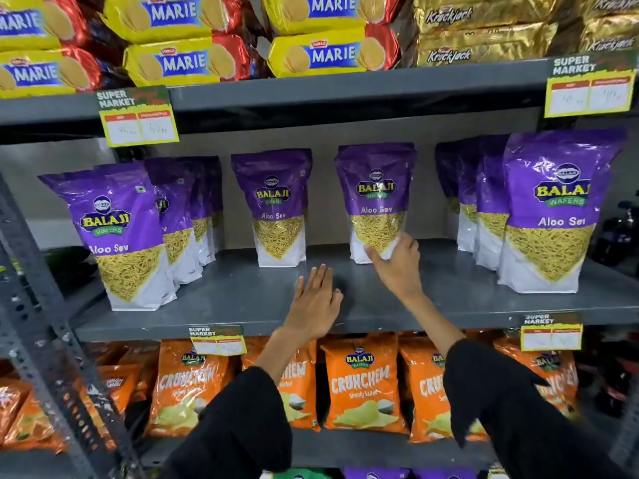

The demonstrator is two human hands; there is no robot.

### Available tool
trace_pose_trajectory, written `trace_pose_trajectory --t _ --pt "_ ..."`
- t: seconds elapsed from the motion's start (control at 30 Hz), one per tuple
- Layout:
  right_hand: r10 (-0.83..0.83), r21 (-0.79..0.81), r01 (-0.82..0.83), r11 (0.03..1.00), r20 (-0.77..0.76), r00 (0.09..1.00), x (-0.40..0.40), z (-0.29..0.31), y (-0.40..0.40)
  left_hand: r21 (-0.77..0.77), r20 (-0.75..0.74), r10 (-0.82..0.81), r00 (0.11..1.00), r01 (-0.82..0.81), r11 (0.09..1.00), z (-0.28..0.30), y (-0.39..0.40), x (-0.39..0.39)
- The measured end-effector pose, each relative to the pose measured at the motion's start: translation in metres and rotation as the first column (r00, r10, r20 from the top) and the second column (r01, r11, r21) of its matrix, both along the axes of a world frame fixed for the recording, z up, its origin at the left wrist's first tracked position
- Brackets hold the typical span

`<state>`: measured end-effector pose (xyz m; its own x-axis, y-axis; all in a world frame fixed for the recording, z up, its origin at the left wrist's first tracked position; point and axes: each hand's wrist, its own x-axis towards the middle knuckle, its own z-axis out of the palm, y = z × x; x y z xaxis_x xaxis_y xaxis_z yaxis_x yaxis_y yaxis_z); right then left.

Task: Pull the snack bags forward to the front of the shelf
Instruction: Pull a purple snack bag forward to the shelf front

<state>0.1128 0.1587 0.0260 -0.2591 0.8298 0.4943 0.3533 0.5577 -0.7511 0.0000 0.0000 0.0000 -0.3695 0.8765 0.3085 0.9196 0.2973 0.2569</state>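
Note:
Purple Balaji Aloo Sev bags stand on the grey middle shelf [242, 292]. One row starts at the front left bag [119, 233], another at the front right bag [553, 216]. Two single bags stand far back: a centre-left bag [273, 205] and a centre-right bag [377, 198]. My right hand [397, 264] grips the bottom of the centre-right bag, thumb on its front and fingers around its right side. My left hand [316, 302] lies flat on the shelf with fingers apart, in front of the centre-left bag and apart from it.
The upper shelf holds yellow Marie biscuit packs [186, 60] and gold Krackjack packs [480, 46]. Orange Crunchem chip bags [363, 382] fill the shelf below. Price tags [138, 115] hang from the shelf edges. A perforated grey upright [41, 323] stands at the left.

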Motion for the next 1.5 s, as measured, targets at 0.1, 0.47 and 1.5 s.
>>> trace_pose_trajectory --t 0.1,0.47,1.5 --pt "-0.089 -0.141 0.088 0.986 0.005 0.996 -0.023 0.009 0.021 -0.127 0.077 0.014 0.997 -0.004 0.992 0.005 0.01 -0.011" --pt "-0.3 -0.172 0.31 0.935 0.079 0.951 -0.081 0.006 0.044 -0.307 0.029 -0.024 0.999 0.032 0.951 0.012 0.027 -0.026" --pt "-0.231 -0.096 0.24 0.966 0.097 0.968 0.0 -0.003 -0.039 -0.326 0.018 0.005 1.0 0.001 0.945 0.011 0.029 -0.024"
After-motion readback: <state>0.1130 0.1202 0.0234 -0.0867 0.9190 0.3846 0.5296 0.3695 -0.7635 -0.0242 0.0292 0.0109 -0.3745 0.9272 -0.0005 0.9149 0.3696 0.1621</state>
